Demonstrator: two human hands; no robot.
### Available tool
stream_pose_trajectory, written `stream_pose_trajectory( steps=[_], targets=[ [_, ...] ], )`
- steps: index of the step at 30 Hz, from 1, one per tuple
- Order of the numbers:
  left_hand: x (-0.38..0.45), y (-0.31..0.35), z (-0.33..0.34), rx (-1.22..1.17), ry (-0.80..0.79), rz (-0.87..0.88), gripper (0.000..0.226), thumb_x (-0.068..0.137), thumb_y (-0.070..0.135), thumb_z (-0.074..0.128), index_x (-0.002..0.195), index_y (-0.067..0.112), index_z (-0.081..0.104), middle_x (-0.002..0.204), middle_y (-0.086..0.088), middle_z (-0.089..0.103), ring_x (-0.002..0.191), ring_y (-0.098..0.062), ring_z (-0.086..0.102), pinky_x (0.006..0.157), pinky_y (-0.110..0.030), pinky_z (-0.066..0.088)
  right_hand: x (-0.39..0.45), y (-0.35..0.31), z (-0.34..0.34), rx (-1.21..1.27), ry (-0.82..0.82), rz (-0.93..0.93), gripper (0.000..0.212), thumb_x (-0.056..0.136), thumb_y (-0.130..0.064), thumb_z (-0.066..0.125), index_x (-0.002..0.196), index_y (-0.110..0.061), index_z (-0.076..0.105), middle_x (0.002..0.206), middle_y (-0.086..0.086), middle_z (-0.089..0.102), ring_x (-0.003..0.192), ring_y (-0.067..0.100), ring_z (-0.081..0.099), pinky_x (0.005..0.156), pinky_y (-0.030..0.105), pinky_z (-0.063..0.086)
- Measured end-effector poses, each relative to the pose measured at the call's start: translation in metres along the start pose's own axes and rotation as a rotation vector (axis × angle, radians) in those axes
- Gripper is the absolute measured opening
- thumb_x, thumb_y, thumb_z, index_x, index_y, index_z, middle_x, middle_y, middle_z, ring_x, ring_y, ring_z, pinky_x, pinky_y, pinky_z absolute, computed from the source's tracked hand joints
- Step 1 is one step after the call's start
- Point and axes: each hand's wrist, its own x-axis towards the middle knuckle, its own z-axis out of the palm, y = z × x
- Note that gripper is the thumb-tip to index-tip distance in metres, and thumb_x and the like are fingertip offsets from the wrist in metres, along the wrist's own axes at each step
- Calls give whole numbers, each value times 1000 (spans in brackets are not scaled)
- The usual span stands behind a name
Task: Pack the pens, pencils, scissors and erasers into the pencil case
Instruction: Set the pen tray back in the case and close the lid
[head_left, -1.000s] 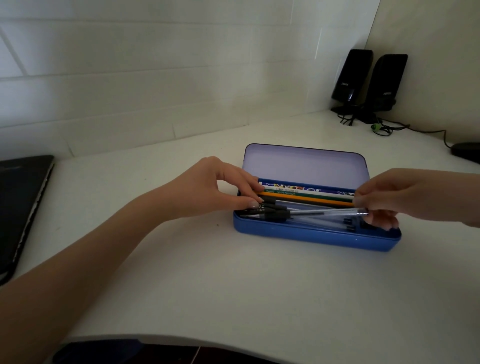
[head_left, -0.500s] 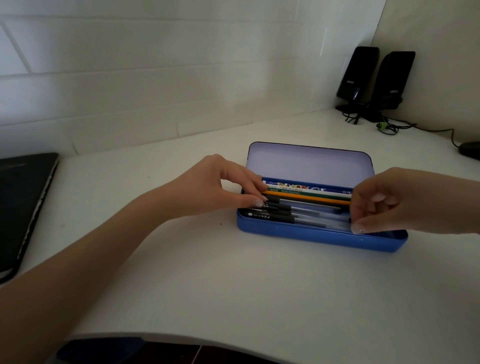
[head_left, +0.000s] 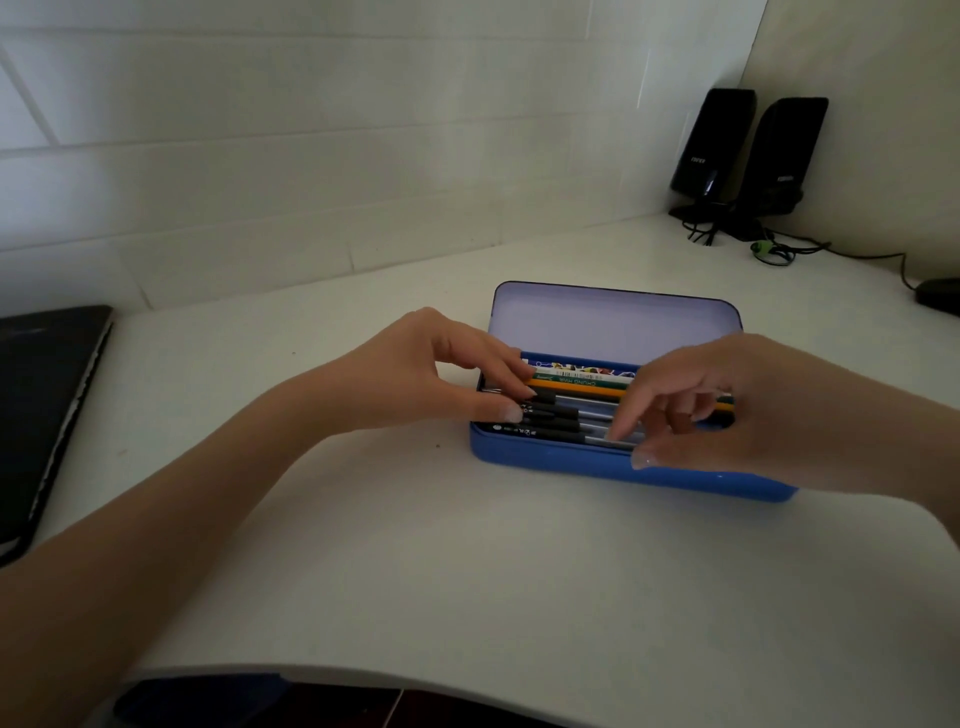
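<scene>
A blue pencil case (head_left: 550, 457) lies open on the white desk, its pale lid (head_left: 613, 322) standing up at the back. Several clear pens with black caps (head_left: 556, 418) lie in its front half. Behind them lie pencils (head_left: 582, 383), one orange, one green, one patterned. My left hand (head_left: 415, 374) rests at the case's left end, its fingertips touching the pen caps. My right hand (head_left: 727, 410) hovers over the right half, fingers spread, the index tip on a pen barrel. It hides the right ends of the pens and pencils.
A black laptop (head_left: 41, 410) lies at the left desk edge. Two black speakers (head_left: 748, 150) with cables stand in the back right corner, a dark mouse (head_left: 940, 296) beside them. The tiled wall runs behind the desk (head_left: 467, 561).
A second ago my right hand held a clear pen by its end above the case. The pen now lies in the case, and the hand has opened and slid left over it.
</scene>
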Motion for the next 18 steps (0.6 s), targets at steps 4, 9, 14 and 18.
stream_pose_trajectory(
  steps=[4, 9, 14, 18],
  targets=[
    [-1, 2, -1, 2, -12, 12, 29, 58, 35, 77, 87, 31, 75, 104, 17, 70, 108, 7, 58, 104, -19, 37, 5, 6, 2, -5, 56, 26, 10, 73, -26, 75, 78, -34, 71, 72, -8, 68, 61, 11, 61, 63, 21, 49],
    [0, 1, -1, 22, 15, 24, 19, 71, 15, 78, 87, 24, 76, 103, 13, 72, 105, 5, 61, 103, -20, 40, 10, 16, -2, -42, 201, 56, 5, 73, -30, 70, 77, -32, 71, 72, -11, 70, 64, 8, 64, 65, 25, 52],
    [0, 2, -1, 11, 12, 12, 21, 69, 18, 79, 87, 28, 75, 104, 17, 70, 104, 5, 61, 100, -16, 40, 13, 27, -5, -70, 350, 64, 6, 78, -28, 66, 79, -30, 71, 73, -7, 70, 70, 9, 62, 69, 23, 49],
    [0, 1, -2, 14, -9, 19, 24, 68, 17, 80, 88, 30, 75, 106, 18, 69, 105, 6, 60, 100, -13, 38, 15, 31, -6, -95, 409, 88, 8, 82, -20, 67, 81, -26, 71, 74, -7, 70, 71, 10, 61, 69, 23, 48]
  ],
)
